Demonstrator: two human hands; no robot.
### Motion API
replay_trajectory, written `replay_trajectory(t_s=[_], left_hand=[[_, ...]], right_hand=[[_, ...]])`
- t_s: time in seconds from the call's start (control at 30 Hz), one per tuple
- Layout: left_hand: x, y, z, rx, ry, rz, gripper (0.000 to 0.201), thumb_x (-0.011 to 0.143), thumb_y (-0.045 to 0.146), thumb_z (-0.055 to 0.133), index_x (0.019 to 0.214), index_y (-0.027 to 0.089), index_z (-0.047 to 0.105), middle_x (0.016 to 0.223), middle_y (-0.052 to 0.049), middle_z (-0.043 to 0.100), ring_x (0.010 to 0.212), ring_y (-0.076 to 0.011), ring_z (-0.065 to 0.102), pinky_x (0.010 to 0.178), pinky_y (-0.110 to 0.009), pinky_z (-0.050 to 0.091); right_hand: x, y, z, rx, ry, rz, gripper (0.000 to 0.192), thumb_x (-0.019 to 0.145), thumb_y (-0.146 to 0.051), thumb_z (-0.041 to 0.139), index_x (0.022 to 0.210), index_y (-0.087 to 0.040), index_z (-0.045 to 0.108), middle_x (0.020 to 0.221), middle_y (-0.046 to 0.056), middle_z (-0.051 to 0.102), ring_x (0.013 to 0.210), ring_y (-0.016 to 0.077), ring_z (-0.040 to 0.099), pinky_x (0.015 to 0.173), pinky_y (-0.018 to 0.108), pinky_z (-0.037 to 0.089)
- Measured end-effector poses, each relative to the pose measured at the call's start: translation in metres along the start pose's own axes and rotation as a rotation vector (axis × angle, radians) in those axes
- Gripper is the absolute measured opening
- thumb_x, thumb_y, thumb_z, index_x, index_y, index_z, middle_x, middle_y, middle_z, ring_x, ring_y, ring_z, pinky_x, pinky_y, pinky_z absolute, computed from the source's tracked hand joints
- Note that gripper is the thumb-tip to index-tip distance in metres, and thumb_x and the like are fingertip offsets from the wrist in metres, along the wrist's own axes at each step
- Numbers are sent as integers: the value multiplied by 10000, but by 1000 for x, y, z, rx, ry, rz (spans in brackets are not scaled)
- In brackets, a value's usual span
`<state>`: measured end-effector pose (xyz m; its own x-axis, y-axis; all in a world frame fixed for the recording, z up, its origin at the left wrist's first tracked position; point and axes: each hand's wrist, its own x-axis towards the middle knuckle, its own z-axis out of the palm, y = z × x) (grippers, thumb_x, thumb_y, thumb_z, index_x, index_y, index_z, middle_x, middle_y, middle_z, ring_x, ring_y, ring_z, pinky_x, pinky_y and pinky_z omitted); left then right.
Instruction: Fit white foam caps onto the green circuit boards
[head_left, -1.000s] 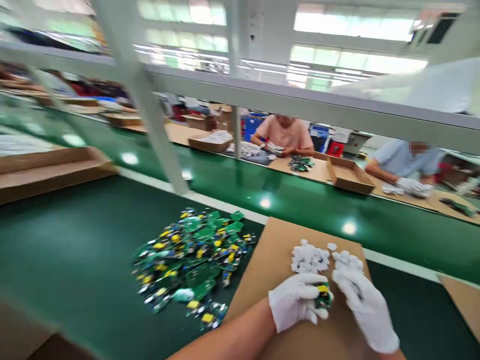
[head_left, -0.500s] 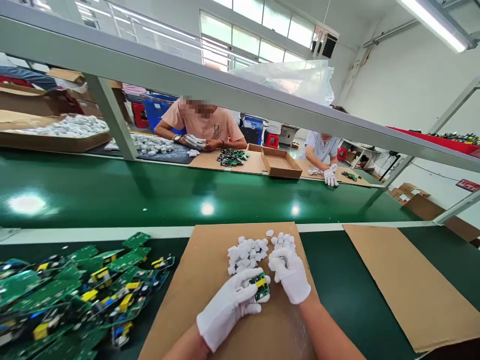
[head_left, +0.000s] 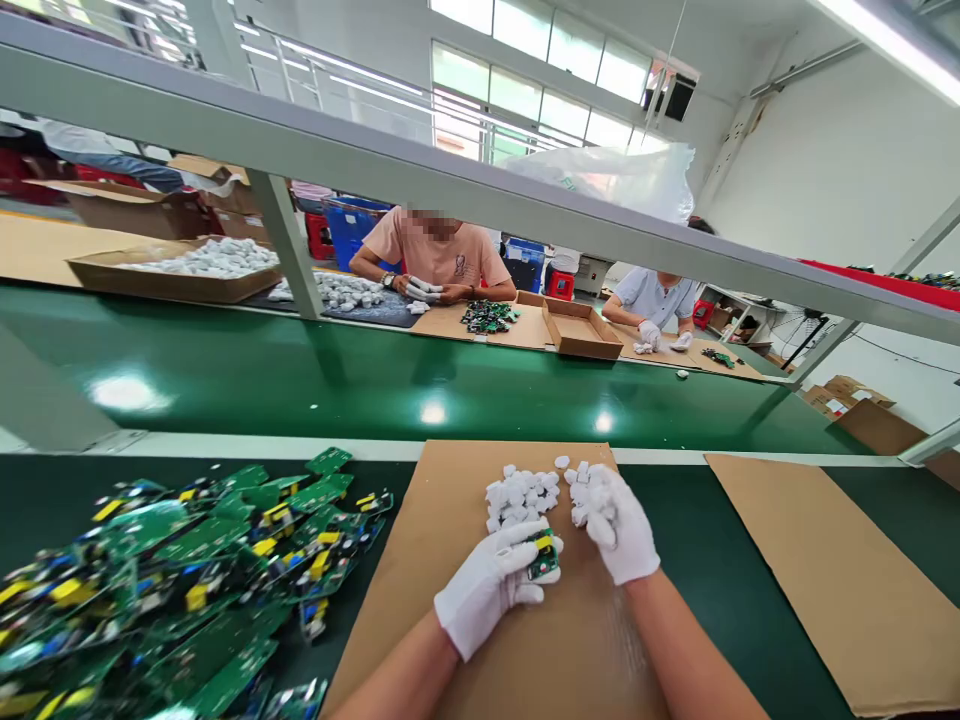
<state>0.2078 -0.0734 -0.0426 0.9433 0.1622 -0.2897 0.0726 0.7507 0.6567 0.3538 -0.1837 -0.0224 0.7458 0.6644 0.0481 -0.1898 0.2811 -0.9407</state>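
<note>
My left hand (head_left: 499,585), in a white glove, is closed around a small green circuit board (head_left: 541,558) with a yellow component on its upper side. Just to its right, my white-gloved right hand (head_left: 622,530) has its fingers curled down at a small heap of white pieces (head_left: 581,492). Whatever those fingers pinch is hidden against the white of the heap. A second heap of white pieces (head_left: 521,495) lies beyond my left hand. Both heaps rest on a brown cardboard sheet (head_left: 420,560) in front of me.
Many circuit boards (head_left: 217,560) are piled on the left. Another cardboard sheet (head_left: 832,570) lies to the right. A green belt (head_left: 375,385) runs behind, under a grey crossbar (head_left: 450,190). Across it, two people work near a shallow cardboard box (head_left: 581,330) and white pieces (head_left: 337,292).
My right hand has moved from beside the circuit board to the right-hand heap of white pieces. My left hand keeps the board. The whole view has shifted, with the scene sliding rightward.
</note>
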Motion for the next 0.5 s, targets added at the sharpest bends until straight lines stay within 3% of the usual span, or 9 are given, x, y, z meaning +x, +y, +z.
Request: replay_trajectory(t_s=[0.13, 0.23, 0.33, 0.43, 0.5], left_hand=[[-2, 3, -3, -13, -13, 50, 403, 744, 272, 643, 1123, 162, 561, 1029, -124, 626, 538, -87, 572, 372, -150, 316], [-2, 4, -5, -91, -49, 94, 364, 752, 258, 632, 1099, 163, 572, 995, -101, 624, 522, -58, 541, 372, -135, 301], [-2, 5, -7, -123, -77, 93, 314, 743, 267, 638, 1032, 158, 580, 990, -92, 616, 562, -92, 586, 429, -164, 403], [-1, 5, -9, -107, -54, 88, 255, 767, 290, 617, 977, 153, 567, 1030, -99, 604, 608, -121, 624, 470, -194, 462], [0, 5, -10, -79, -33, 100, 251, 771, 302, 614, 958, 143, 560, 1026, -109, 602, 597, -123, 632, 447, -188, 455]], right_hand=[[-2, -28, 1, 84, -16, -1, 349, 811, -478, 535, 619, -205, 434, 411, -107, 323, 309, 32, 194, 345, 189, 240], [-7, -36, 8, 25, -67, 28, 197, 790, -378, 616, 752, -199, 544, 464, -74, 457, 351, 44, 293, 355, 182, 267], [-11, -24, 14, 3, -46, 85, 341, 766, -353, 646, 1068, -232, 544, 652, -39, 565, 347, 28, 312, 305, 160, 216], [-13, -7, 15, 28, -85, 162, 338, 800, -375, 588, 1095, -213, 562, 580, -71, 488, 288, 6, 250, 265, 153, 175], [-13, -2, 14, 63, -116, 164, 348, 789, -377, 591, 1098, -217, 573, 634, -49, 526, 345, 32, 392, 299, 164, 302]])
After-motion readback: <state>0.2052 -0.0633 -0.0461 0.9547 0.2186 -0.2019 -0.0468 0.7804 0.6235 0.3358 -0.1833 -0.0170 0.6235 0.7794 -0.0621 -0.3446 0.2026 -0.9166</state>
